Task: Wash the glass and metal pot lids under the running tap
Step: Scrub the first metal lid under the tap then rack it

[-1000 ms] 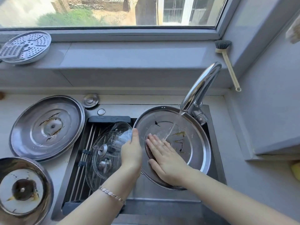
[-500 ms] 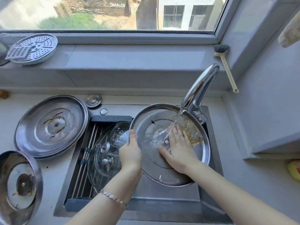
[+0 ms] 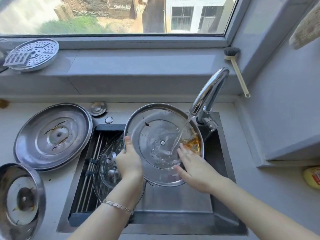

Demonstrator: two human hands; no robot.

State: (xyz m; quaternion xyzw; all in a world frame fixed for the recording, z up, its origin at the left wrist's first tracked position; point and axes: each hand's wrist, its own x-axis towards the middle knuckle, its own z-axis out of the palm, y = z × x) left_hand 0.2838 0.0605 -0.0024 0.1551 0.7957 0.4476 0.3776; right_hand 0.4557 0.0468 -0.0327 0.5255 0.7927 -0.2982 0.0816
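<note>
A large metal lid (image 3: 155,135) is tilted, inner side up, over the sink (image 3: 173,201) under the running tap (image 3: 207,94). Water hits its right part, where brown residue pools by the rim. My left hand (image 3: 129,161) grips the lid's left rim, thumb on top. My right hand (image 3: 194,165) lies flat, fingers apart, on the lid's lower right inside. Glass lids (image 3: 107,163) lie on the drying rack in the sink's left half, partly hidden by my left arm. Two dirty metal lids sit on the left counter, one large (image 3: 52,135) and one at the near edge (image 3: 19,200).
A perforated steamer plate (image 3: 32,54) rests on the window sill at left. A dish brush (image 3: 237,70) leans in the sill's right corner. A small round metal cap (image 3: 97,108) lies behind the sink. A yellow object (image 3: 311,177) sits at the right edge.
My right hand slid from the lid's centre to its lower right. The stream now lands on the right part and the brown residue has gathered by the right rim. Left grip unchanged.
</note>
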